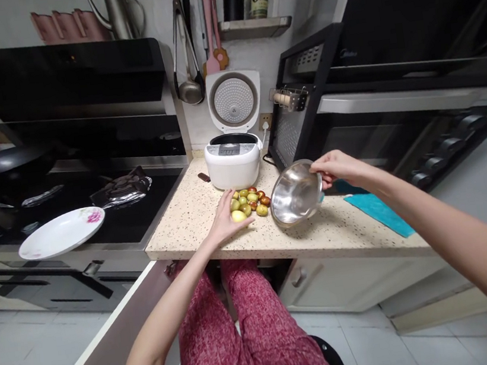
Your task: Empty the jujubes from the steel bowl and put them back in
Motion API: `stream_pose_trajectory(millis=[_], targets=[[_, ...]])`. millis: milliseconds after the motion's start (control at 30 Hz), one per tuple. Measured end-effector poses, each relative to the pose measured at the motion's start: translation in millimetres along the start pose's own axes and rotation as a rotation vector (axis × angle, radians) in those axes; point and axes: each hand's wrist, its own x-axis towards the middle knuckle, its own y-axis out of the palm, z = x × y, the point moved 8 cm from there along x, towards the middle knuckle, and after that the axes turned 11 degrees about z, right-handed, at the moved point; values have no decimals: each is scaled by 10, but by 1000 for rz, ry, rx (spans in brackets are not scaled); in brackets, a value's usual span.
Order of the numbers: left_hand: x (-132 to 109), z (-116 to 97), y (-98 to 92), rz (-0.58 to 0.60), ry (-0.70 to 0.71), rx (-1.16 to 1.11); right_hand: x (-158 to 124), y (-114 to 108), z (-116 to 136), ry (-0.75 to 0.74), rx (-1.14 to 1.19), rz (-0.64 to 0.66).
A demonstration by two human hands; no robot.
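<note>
On the speckled counter, a cluster of jujubes [245, 202], green to reddish brown, lies in front of the white rice cooker [232, 163]. Curved along the left side of the fruit is my left hand [227, 219], fingers extended and thumb apart, touching or nearly touching the nearest ones. My right hand [334, 169] pinches the rim of a shiny metal bowl [298, 194]. The bowl is tilted with its opening toward me and the left, just right of the fruit. No fruit shows inside it. The rice cooker's lid stands raised.
A teal cloth [379, 212] lies on the counter at right. A flowered white plate [62, 233] rests at the stove's [167, 186] front edge. Below the counter, a drawer [111, 337] is pulled out on the left. An oven [398, 132] stands at right; utensils hang behind.
</note>
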Motion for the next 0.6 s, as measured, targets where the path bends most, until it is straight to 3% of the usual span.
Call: stream_pose_trajectory(millis=[167,267,433,600], targets=[[-196,-224,-47,-73,57,31,-332,-10,-390,6,114,49],[-430,-373,-27,-159,93,-14,-463,127,-612,25,171,106],[-819,-646,339,28,224,34,-508,481,-887,75,216,214],[-1116,-783,454,5,380,159,-381,801,-969,64,241,342]])
